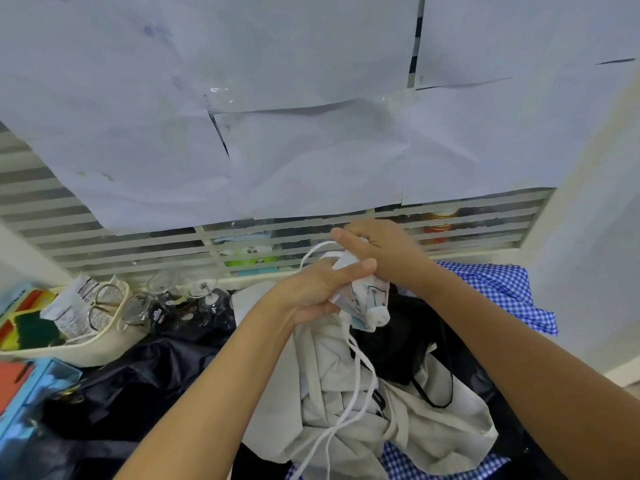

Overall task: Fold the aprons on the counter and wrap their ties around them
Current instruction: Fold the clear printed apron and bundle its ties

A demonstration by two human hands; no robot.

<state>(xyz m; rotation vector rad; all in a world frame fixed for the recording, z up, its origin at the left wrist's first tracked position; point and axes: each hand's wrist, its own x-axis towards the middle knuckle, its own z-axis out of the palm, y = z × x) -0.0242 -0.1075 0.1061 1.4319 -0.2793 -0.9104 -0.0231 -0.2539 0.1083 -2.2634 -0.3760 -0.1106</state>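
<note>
left hand fingers clamped round small white printed rolled apron | right hand, 1 o'clock of it, fingers curled pinching white flat cloth tie | tie hangs toward 6 o'clock

Cloth lies everywhere below: a pale grey apron heaped centrally, black fabric left of it, blue checked cloth at right; white ties dangle onto the heap from the rolled white apron held above. A cream basket, stemmed glasses and a blue box crowd the left; a slatted panel closes the back, a white wall the right; open air lies over the heap.
</note>
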